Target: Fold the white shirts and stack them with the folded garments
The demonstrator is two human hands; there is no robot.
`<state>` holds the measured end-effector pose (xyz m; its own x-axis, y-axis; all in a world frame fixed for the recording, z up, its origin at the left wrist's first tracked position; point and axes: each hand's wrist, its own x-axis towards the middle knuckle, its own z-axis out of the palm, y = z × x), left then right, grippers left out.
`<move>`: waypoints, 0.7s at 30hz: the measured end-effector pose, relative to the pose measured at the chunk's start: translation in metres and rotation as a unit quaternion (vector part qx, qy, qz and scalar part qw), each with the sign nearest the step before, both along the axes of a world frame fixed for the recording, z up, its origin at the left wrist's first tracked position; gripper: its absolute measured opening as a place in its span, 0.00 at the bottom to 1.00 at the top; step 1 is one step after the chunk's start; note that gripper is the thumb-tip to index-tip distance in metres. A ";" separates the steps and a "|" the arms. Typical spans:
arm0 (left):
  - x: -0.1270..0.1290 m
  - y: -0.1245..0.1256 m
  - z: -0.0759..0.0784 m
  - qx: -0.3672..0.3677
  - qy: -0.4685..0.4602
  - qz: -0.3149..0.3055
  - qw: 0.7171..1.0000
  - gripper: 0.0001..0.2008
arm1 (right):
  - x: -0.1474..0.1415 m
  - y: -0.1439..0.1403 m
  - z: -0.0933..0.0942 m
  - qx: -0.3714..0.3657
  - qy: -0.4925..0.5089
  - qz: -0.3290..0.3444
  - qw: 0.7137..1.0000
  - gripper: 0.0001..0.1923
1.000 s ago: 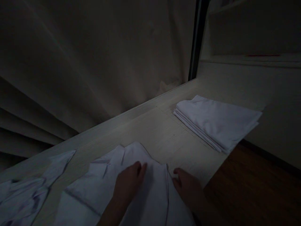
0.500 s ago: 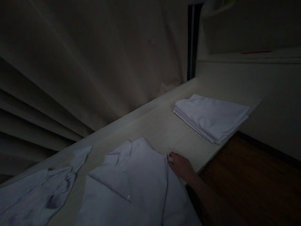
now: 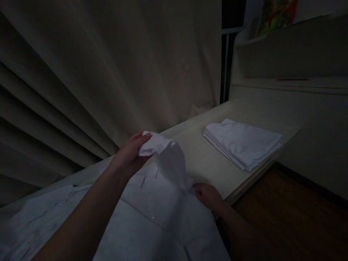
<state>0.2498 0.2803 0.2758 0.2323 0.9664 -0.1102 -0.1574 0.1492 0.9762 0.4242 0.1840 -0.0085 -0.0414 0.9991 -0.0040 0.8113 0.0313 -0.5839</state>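
A white collared shirt (image 3: 136, 221) lies spread on the pale tabletop (image 3: 194, 145), with a small button showing on its front. My left hand (image 3: 133, 152) grips the shirt's collar end between thumb and fingers and holds it raised above the table, so the cloth hangs in a curve. At the shirt's right shoulder edge, my right hand (image 3: 208, 195) is closed on the fabric. Part of the shirt and another crumpled white garment (image 3: 49, 206) on the left are hidden behind my left forearm.
Folded white cloths (image 3: 241, 143) are stacked at the table's far right end. A beige curtain (image 3: 130, 65) hangs along the back edge. Beyond the stack stands a pale shelf unit (image 3: 293, 105) with a thin red item (image 3: 293, 79) on it. Brown floor (image 3: 282, 210) lies to the right.
My left hand has come into view and lifted the collar end of the shirt. My right hand has closed on the shoulder edge. The view has shifted slightly.
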 end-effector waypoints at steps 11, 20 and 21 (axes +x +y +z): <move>0.084 0.089 0.008 0.083 0.041 -0.010 0.996 0.22 | 0.009 0.017 -0.008 -0.038 -0.107 0.036 0.993 0.21; 0.122 0.109 0.003 0.120 0.132 0.003 0.984 0.17 | -0.006 0.032 -0.012 -0.034 -0.113 0.060 0.991 0.27; 0.124 0.110 0.004 0.131 0.142 -0.005 0.981 0.16 | -0.007 0.035 -0.013 -0.041 -0.121 0.055 0.990 0.27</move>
<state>0.3736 0.3900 0.2794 0.2370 0.9682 0.0803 0.1276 -0.1130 0.9854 0.4172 0.2188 -0.0218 -0.1386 0.9845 -0.1079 0.9217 0.0883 -0.3777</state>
